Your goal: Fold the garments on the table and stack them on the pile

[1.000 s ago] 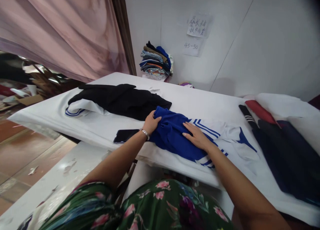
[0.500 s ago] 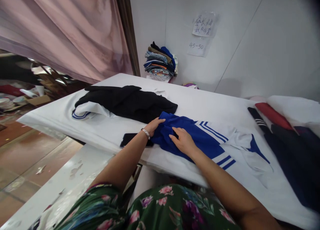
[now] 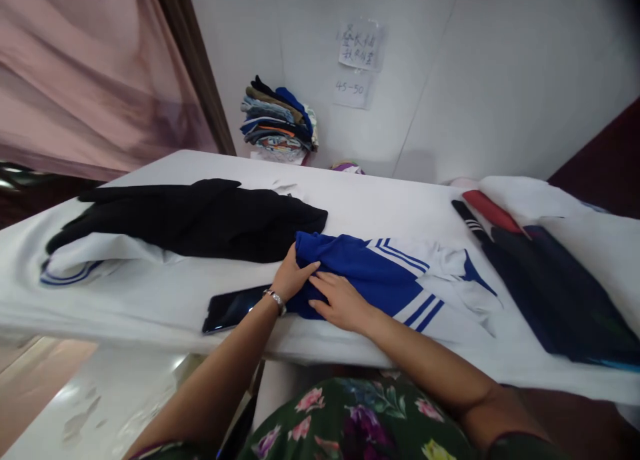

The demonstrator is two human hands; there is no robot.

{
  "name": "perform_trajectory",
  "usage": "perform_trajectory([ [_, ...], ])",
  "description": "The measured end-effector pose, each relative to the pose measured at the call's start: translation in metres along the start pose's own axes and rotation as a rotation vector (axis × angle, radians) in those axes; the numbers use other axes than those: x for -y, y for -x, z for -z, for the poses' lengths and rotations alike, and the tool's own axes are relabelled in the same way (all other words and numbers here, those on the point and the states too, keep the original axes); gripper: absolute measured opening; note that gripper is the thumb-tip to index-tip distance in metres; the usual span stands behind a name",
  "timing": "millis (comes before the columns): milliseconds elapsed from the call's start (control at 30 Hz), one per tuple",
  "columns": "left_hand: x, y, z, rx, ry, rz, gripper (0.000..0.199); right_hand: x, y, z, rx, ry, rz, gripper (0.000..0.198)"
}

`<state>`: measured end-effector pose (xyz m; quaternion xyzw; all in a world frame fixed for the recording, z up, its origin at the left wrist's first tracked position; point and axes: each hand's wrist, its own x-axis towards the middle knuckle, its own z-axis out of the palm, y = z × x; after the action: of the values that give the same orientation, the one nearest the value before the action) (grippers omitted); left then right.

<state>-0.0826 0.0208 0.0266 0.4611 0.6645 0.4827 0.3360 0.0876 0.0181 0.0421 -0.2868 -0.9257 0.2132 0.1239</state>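
A blue and white shirt with striped bands lies on the white-covered table, its white part toward the right. My left hand, with a bracelet at the wrist, is closed on the shirt's left edge. Its thumb lies on top, and some fingers are hidden in the cloth. Beside it my right hand rests on the blue fabric, fingers stretched out and thumb apart. A dark phone lies on the table just left of my left wrist. Farther left is a black garment, partly over a white garment with blue trim.
Dark navy clothes and a red folded piece lie at the right. Behind the table's far edge stands a stack of folded clothes. Handwritten paper signs hang on the wall. A pink curtain hangs at the left.
The view has swung to the right. My hands have come closer together, the right one moving left toward the left hand at the shirt's blue end. More of the phone shows.
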Motion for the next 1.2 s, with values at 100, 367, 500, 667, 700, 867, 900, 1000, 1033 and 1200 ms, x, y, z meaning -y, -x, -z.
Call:
perform_trajectory([
  [100,0.002,-0.002,0.001,-0.003,-0.062,0.001,0.079,-0.009,0.008,0.021,-0.118,0.045,-0.047,0.054],
  [367,0.003,-0.004,0.001,-0.046,-0.151,-0.052,0.07,-0.069,0.018,0.034,-0.149,0.24,-0.386,0.066],
  [500,-0.015,0.0,-0.001,-0.099,-0.189,-0.096,0.056,-0.086,0.022,0.019,-0.034,0.194,-0.401,0.065],
  [667,-0.066,0.005,-0.01,-0.129,-0.403,-0.306,0.045,-0.09,0.021,0.022,-0.166,-0.126,-0.396,0.063],
  [700,-0.079,0.006,-0.015,-0.118,-0.452,-0.368,0.043,-0.089,0.021,0.025,-0.248,-0.278,-0.397,0.062],
  [867,-0.146,0.012,-0.063,0.016,-0.665,-0.591,0.037,-0.077,0.024,0.049,-0.602,-1.248,-0.241,0.056],
  [900,-0.157,0.014,-0.078,0.058,-0.709,-0.616,0.037,-0.074,0.027,0.055,-0.611,-1.391,-0.216,0.058],
  [1000,-0.186,0.018,-0.13,0.219,-0.805,-0.66,0.038,-0.078,0.043,0.072,-0.687,-1.628,-0.213,0.062],
  [1033,-0.195,0.019,-0.148,0.285,-0.812,-0.661,0.039,-0.083,0.05,0.078,-0.743,-1.639,-0.215,0.062],
  [1200,-0.229,0.015,-0.224,0.728,-0.507,-0.449,0.063,-0.121,0.091,0.105,-1.008,-1.338,-0.188,0.068],
])
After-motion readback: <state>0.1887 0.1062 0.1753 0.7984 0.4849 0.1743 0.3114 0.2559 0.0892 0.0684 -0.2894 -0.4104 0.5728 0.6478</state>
